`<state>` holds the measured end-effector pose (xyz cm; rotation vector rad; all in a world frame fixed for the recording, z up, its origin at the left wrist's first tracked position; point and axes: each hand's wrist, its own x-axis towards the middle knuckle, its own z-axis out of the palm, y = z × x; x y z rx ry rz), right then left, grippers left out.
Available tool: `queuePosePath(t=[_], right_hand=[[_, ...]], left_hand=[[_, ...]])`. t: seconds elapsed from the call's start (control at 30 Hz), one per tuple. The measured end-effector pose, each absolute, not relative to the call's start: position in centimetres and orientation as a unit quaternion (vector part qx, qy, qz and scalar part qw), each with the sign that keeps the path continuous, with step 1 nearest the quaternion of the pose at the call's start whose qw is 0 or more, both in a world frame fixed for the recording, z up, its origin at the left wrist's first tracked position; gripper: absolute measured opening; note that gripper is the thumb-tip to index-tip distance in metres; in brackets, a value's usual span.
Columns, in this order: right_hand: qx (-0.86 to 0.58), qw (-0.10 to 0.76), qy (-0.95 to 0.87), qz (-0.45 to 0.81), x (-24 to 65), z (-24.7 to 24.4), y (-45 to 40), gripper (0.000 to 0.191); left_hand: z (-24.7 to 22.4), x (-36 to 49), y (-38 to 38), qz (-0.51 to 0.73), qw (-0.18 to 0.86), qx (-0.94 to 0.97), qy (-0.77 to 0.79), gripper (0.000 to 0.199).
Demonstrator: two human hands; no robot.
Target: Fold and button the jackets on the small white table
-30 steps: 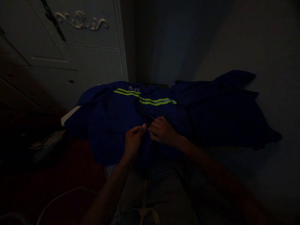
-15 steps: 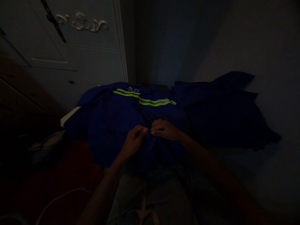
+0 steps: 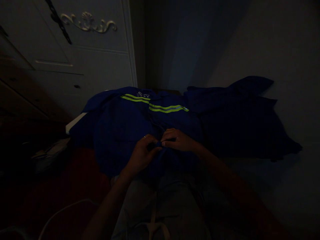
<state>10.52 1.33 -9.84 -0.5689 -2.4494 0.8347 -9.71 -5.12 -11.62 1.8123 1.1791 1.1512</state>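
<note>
A blue work jacket (image 3: 120,123) with yellow-green and grey stripes across its chest and a small white print lies spread in front of me. My left hand (image 3: 143,151) pinches the jacket's front edge between thumb and fingers, a ring showing on one finger. Close against it, my right hand (image 3: 178,140) grips the same edge from the other side. The fingertips nearly meet over the front opening. Whether a button sits between them is too dark to see.
More dark blue clothing (image 3: 240,123) lies to the right, by the wall. A pale cabinet (image 3: 105,63) with carved trim stands at the back left. A white cord (image 3: 57,215) curves over the dark red surface (image 3: 82,173) at lower left.
My left thumb has shifted right and lower, under the jacket's edge, and the left fingers have spread a little from it. The right hand stays nearly in place.
</note>
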Motion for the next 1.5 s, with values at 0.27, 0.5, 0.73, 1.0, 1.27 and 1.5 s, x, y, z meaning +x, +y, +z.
queuePosePath(t=[0.27, 0.5, 0.73, 1.0, 1.27, 1.5], right_hand=[[-0.277, 0.204, -0.905, 0.248, 9.5, -8.7, -0.7, 0.014], [-0.300, 0.261, -0.877, 0.270, 9.6, -10.8, -1.5, 0.013], [-0.426, 0.175, -0.861, 0.216, 8.9, -9.1, -0.9, 0.034], [-0.559, 0.014, -0.828, 0.042, 5.8, -7.7, 2.0, 0.040], [-0.574, 0.146, -0.801, 0.084, 7.7, -9.4, 2.9, 0.016], [-0.326, 0.145, -0.932, 0.067, 6.3, -9.5, 3.2, 0.023]], left_hand=[[-12.3, -9.1, -6.4, 0.455, 0.288, 0.692, 0.481, 0.018], [-12.6, -9.8, -7.0, 0.412, 0.316, 0.718, 0.462, 0.021], [-11.9, -10.0, -6.6, 0.287, 0.339, 0.688, 0.574, 0.050], [-13.4, -10.2, -5.8, 0.122, 0.382, 0.663, 0.632, 0.045], [-13.0, -10.2, -5.0, 0.262, 0.237, 0.653, 0.670, 0.049], [-12.0, -9.2, -3.1, 0.299, 0.270, 0.658, 0.636, 0.021]])
